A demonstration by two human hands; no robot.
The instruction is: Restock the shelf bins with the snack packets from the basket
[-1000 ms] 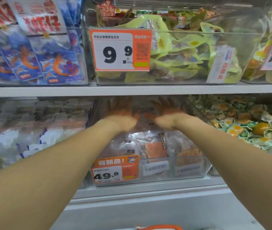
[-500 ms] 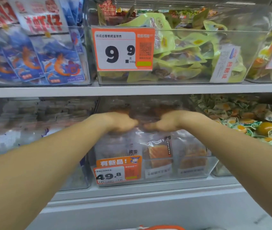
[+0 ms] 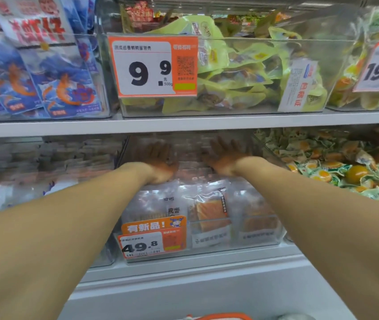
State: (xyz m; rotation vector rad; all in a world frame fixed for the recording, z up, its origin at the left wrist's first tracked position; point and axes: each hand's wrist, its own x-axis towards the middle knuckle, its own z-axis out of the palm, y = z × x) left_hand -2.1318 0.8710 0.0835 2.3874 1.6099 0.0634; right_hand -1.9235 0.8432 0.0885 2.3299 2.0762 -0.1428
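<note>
Snack packets (image 3: 197, 211) fill the clear bin (image 3: 207, 247) on the lower shelf, where your left hand (image 3: 158, 161) and right hand (image 3: 226, 158) lie flat, fingers spread, likely settling them; next probably reach to the basket (image 3: 221, 317).

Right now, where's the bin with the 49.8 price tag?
Head view, centre: the clear bin sits on the lower shelf under both hands, directly below the green-packet bin tagged 9.9.

Both forearms (image 3: 73, 218) bare, no sleeves or jewellery.
</note>
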